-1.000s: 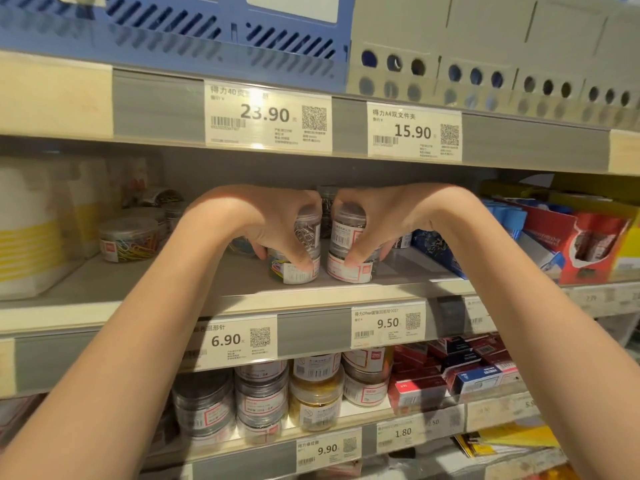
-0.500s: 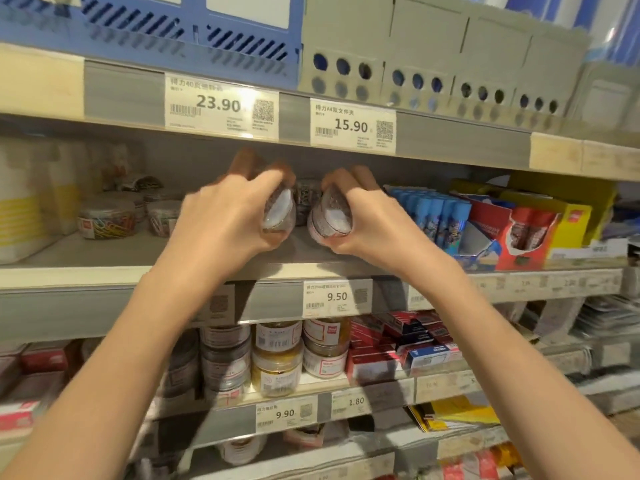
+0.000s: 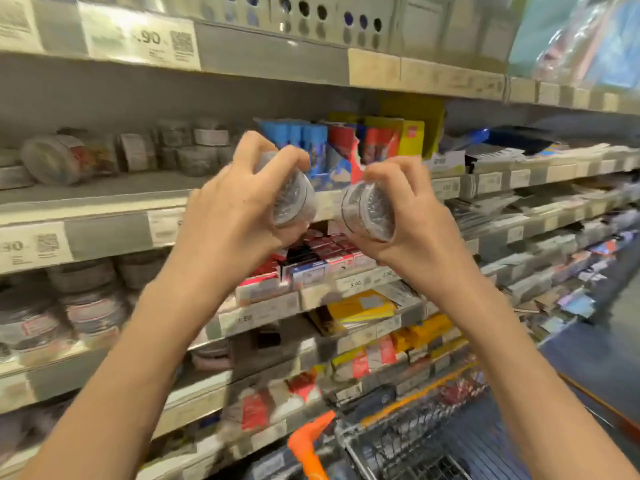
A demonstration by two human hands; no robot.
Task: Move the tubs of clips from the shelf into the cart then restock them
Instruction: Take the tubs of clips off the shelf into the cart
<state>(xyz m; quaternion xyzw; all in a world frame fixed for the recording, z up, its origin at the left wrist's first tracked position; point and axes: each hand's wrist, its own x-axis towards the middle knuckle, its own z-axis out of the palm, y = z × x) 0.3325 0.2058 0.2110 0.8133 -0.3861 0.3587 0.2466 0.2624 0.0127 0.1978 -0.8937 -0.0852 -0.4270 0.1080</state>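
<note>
The shelf (image 3: 104,197) runs across the middle. On it, to the left, sit more tubs (image 3: 55,161); to the right, boxes (image 3: 367,140). In front of the shelf, two held tubs (image 3: 294,197) lie side by side, apart. Below the shelf, to the right, stands the cart (image 3: 408,441).

Both bare forearms rise from the lower corners of the view and converge toward the middle, held up in front of the shelving. The left hand (image 3: 232,206) shows its back to the camera, wrist bent slightly inward, fingers curled over the top and thumb below, gripping the left tub (image 3: 292,197). The right hand (image 3: 412,216) mirrors it, fingers arched over the top and thumb underneath, gripping the right tub (image 3: 369,211). The two hands sit level and near each other, not touching, with their knuckles uppermost and a gap between them.
</note>
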